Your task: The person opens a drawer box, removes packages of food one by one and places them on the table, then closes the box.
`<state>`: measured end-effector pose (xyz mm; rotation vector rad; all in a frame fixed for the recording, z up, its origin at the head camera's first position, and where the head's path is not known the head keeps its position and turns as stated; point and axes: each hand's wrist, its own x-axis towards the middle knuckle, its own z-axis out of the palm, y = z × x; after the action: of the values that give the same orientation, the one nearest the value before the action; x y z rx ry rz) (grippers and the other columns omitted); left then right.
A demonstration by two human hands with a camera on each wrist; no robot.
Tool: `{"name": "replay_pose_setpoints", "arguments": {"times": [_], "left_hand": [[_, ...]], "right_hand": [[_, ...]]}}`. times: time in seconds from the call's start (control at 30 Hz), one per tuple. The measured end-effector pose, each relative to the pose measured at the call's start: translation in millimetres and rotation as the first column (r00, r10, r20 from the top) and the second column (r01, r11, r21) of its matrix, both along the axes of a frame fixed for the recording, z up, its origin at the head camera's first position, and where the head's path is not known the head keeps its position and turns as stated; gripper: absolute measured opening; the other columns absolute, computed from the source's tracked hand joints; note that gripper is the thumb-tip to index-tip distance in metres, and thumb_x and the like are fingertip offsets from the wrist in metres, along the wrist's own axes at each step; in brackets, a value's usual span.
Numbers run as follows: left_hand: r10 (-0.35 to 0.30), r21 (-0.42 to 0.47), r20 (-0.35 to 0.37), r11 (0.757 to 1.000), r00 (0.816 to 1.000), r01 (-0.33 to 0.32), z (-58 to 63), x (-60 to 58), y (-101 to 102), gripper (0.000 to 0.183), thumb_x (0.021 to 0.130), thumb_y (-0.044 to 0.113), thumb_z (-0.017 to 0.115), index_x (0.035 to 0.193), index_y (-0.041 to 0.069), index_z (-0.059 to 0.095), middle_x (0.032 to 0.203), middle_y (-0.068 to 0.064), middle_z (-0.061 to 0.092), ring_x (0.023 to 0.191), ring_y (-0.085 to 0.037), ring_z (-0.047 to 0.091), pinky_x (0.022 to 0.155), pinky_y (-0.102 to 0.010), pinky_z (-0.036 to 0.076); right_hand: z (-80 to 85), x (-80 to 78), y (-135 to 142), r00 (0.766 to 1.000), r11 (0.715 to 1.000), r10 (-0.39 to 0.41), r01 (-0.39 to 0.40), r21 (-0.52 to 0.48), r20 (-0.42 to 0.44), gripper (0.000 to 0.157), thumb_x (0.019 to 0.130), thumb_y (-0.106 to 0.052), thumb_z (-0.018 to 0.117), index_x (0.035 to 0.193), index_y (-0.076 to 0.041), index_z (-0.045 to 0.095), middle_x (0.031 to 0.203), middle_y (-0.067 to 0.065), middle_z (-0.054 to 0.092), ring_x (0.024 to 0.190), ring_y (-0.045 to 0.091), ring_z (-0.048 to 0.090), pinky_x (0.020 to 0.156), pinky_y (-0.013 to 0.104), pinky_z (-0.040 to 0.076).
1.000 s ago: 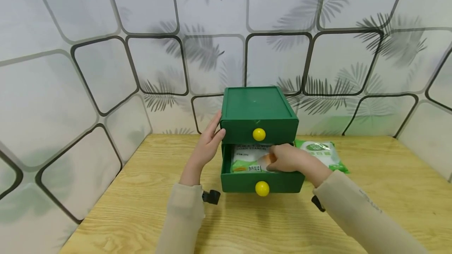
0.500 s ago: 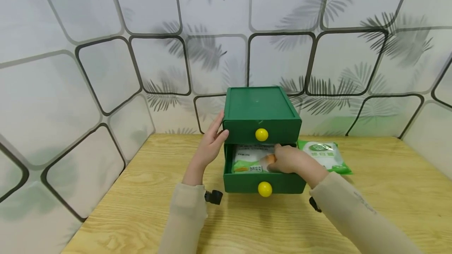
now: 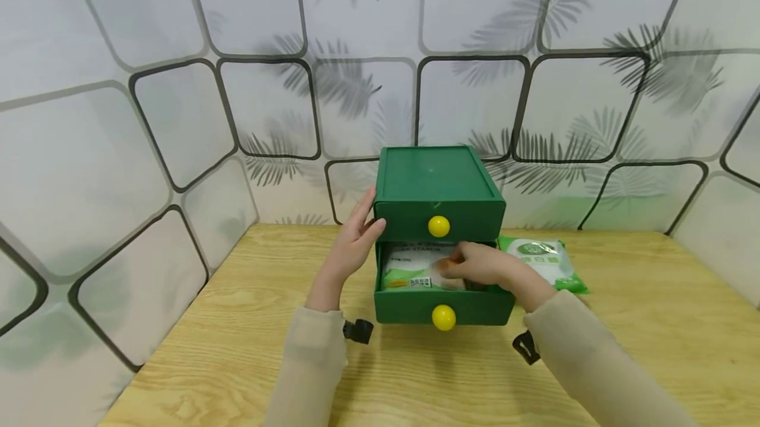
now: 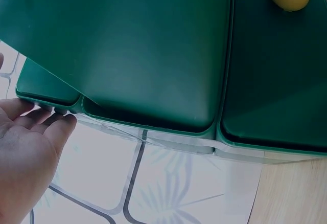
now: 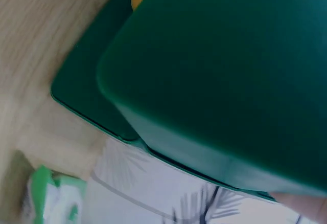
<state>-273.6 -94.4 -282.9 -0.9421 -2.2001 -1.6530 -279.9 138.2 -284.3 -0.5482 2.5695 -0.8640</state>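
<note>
A green drawer box (image 3: 436, 173) with yellow knobs stands on the table. Its middle drawer (image 3: 410, 308) is pulled out, and a white and green bag of corn starch (image 3: 410, 265) lies inside. My right hand (image 3: 483, 263) reaches into this drawer, thumb and fingers bent onto the bag's right side; the fingertips are partly hidden. Along the box's left side rests my left hand (image 3: 350, 245), its fingers fairly straight and the thumb by the front edge. In the left wrist view the fingertips (image 4: 64, 124) meet the box edge, and a lower drawer (image 4: 286, 81) is pushed in.
On the wooden table (image 3: 249, 348), just right of the box, lies a second white and green bag (image 3: 546, 262). A patterned covering (image 3: 362, 110) hangs behind the table and along its left side. Over the table the pulled-out drawer juts forward.
The bag of corn starch has shifted a little left within the drawer, and my right hand has moved left with it. My left hand stays against the box side.
</note>
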Motion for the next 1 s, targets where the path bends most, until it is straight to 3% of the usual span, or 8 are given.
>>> {"name": "replay_pose_setpoints", "arguments": {"times": [0.1,0.23,0.47,0.7,0.77,0.9,1.0], "left_hand": [[-0.004,0.006,-0.006,1.000,1.000,0.004,0.3,-0.2,-0.2,0.055,0.095,0.005,0.038,0.141,-0.001,0.008,0.146,-0.015,0.004,0.133,-0.022,0.004,0.103,-0.040,0.020],[0.011,0.001,-0.002,1.000,1.000,-0.011,0.6,0.0,-0.7,0.055,0.095,0.005,0.038,0.140,-0.002,0.008,0.146,-0.014,0.004,0.133,-0.022,0.005,0.103,-0.039,0.020],[0.014,-0.014,0.012,1.000,1.000,-0.014,0.3,-0.5,-0.2,0.056,0.095,0.007,0.039,0.141,-0.002,0.008,0.146,-0.014,0.004,0.133,-0.022,0.005,0.103,-0.039,0.019],[0.005,-0.002,0.018,1.000,1.000,-0.005,-0.1,-1.2,0.0,0.056,0.095,0.007,0.039,0.141,0.000,0.007,0.146,-0.014,0.003,0.133,-0.021,0.004,0.103,-0.039,0.019],[0.005,-0.001,0.017,1.000,1.000,-0.005,-0.2,-1.4,0.3,0.056,0.095,0.007,0.039,0.141,0.000,0.007,0.146,-0.013,0.003,0.133,-0.021,0.004,0.103,-0.038,0.019],[0.006,-0.001,0.013,1.000,1.000,-0.006,-0.2,-1.3,0.5,0.056,0.095,0.006,0.039,0.141,0.000,0.007,0.146,-0.013,0.003,0.133,-0.021,0.004,0.103,-0.039,0.019],[0.005,-0.003,0.017,1.000,1.000,-0.005,-0.2,-0.9,0.7,0.056,0.095,0.007,0.039,0.141,0.001,0.007,0.146,-0.013,0.003,0.133,-0.021,0.005,0.103,-0.039,0.019]], "right_hand": [[0.4,-2.7,2.6,0.993,0.994,-0.013,0.024,-0.102,0.114,0.033,0.089,-0.016,0.050,0.059,-0.013,0.036,0.048,-0.004,0.023,0.040,0.009,0.018,0.044,0.024,0.024],[1.9,-6.0,3.0,0.979,0.987,-0.011,0.043,-0.155,0.203,0.036,0.089,-0.014,0.046,0.057,-0.014,0.031,0.049,-0.003,0.022,0.041,0.009,0.017,0.045,0.025,0.024],[2.4,-6.2,5.8,0.973,0.979,-0.060,0.102,-0.178,0.225,0.032,0.088,-0.015,0.049,0.060,-0.012,0.034,0.050,-0.002,0.024,0.043,0.010,0.021,0.047,0.024,0.026],[0.3,-5.7,8.5,0.952,0.935,-0.090,0.182,-0.305,0.291,0.017,0.088,-0.012,0.048,0.073,-0.005,0.047,0.050,-0.005,0.022,0.041,0.007,0.018,0.044,0.022,0.025],[0.1,-5.4,9.3,0.958,0.930,-0.097,0.184,-0.318,0.269,0.016,0.088,-0.010,0.049,0.073,-0.004,0.049,0.053,-0.004,0.029,0.044,0.007,0.025,0.047,0.022,0.029],[-0.5,-4.4,9.3,0.963,0.926,-0.105,0.187,-0.329,0.250,0.011,0.087,-0.008,0.050,0.085,0.003,0.052,0.076,0.004,0.046,0.062,0.011,0.042,0.059,0.025,0.040],[-1.7,-3.6,9.3,0.950,0.908,-0.108,0.215,-0.359,0.293,0.027,0.088,-0.008,0.051,0.107,0.010,0.046,0.103,0.016,0.047,0.087,0.021,0.047,0.073,0.032,0.043]]}}
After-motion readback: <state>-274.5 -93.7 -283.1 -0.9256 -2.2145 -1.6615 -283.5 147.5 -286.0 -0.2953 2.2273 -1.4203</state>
